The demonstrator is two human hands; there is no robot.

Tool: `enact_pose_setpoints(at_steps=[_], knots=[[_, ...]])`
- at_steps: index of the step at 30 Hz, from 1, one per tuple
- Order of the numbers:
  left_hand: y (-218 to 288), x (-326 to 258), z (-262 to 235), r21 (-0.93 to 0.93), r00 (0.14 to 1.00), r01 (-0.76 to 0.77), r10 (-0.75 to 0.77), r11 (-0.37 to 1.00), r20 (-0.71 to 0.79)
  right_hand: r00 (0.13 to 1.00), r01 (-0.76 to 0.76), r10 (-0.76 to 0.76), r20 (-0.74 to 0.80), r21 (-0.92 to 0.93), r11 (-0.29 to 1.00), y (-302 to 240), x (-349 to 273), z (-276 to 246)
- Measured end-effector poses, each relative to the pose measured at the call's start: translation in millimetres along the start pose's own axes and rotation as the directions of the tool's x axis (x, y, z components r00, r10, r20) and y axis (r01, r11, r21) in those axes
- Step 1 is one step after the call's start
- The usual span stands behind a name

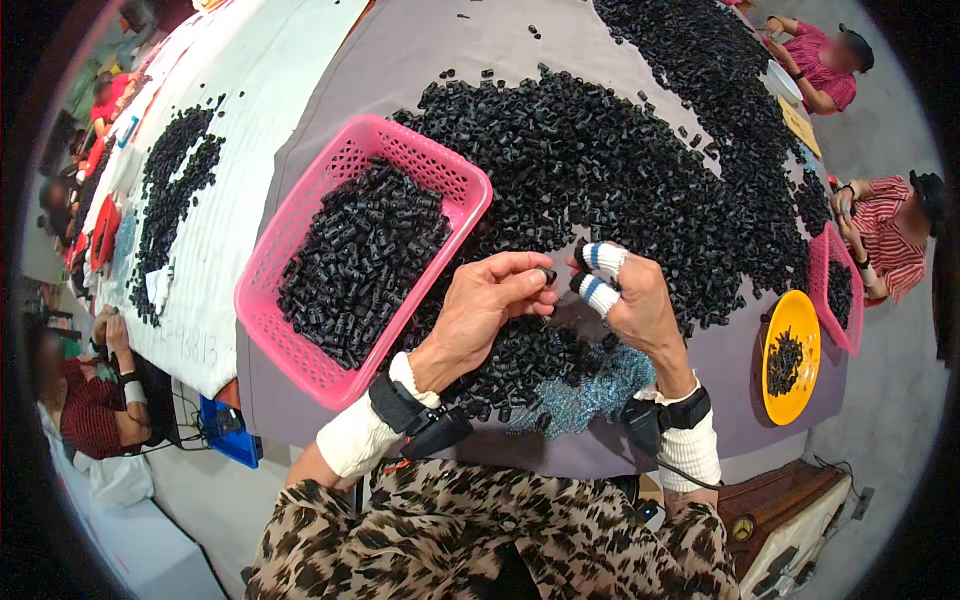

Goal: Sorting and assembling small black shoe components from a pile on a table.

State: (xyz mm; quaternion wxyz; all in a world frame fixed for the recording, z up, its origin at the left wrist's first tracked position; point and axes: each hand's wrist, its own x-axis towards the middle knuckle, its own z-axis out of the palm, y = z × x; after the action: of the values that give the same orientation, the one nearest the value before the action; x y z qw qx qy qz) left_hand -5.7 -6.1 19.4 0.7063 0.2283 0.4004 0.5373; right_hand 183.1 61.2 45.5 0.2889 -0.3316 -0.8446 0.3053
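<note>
My left hand (480, 305) is closed, pinching a small black plastic part (547, 275) between thumb and forefinger. Close beside it, my right hand (640, 305) wears white finger covers (600, 293) with blue stripes and dark tips. Its fingers are bent together toward the left hand; whatever they hold is too small to make out. Beneath and beyond both hands spreads a large heap of black plastic parts (560, 150). Left of my left hand stands a pink basket (262, 300) holding many similar black pieces. Small clear bluish pieces (590, 395) lie in a pile near me.
A yellow plate (812, 345) with some dark bits sits at the right table edge, by another pink basket (850, 318). Co-workers (890, 235) sit along the right side and the left. A white-covered table (225, 240) adjoins on the left, with a blue bin (230, 432) below.
</note>
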Motion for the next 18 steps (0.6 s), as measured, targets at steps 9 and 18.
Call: enact_pose_setpoints(at_steps=[9, 18], knots=[[6.8, -5.8, -8.6, -0.076, 1.000, 0.023, -0.024, 0.997, -0.005, 0.996, 0.059, -0.050, 0.070, -0.147, 0.987, 27.0, -0.2, 10.8], [6.1, -9.0, -14.9, -0.156, 0.999, 0.050, -0.048, 0.986, 0.020, 0.967, 0.208, -0.125, 0.222, -0.404, 0.891, 40.3, -14.8, 36.1]])
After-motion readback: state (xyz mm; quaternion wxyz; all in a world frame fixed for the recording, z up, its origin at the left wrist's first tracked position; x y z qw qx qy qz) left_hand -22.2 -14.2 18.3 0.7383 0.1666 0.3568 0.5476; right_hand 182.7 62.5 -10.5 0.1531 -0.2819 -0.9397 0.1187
